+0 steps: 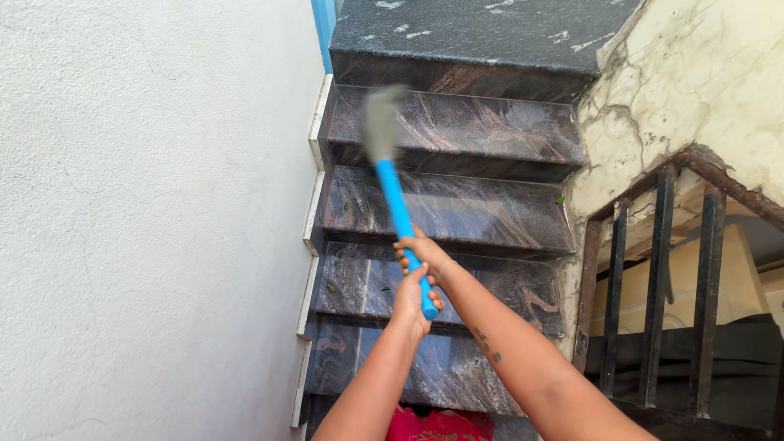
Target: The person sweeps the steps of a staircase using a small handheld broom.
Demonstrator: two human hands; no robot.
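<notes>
I hold a broom with a bright blue handle (395, 196) in both hands. My left hand (411, 299) grips the lower end of the handle and my right hand (425, 253) grips just above it. The grey bristle head (380, 122) is blurred over the second step from the top. The polished brown stone steps (457, 212) rise ahead of me, with a few small green leaves (336, 255) on their left side.
A white plaster wall (147, 212) bounds the stairs on the left. On the right stand a cracked wall (694, 73) and a rusty iron railing (661, 269). A dark stone landing (482, 33) tops the stairs. Red cloth (437, 426) shows at the bottom.
</notes>
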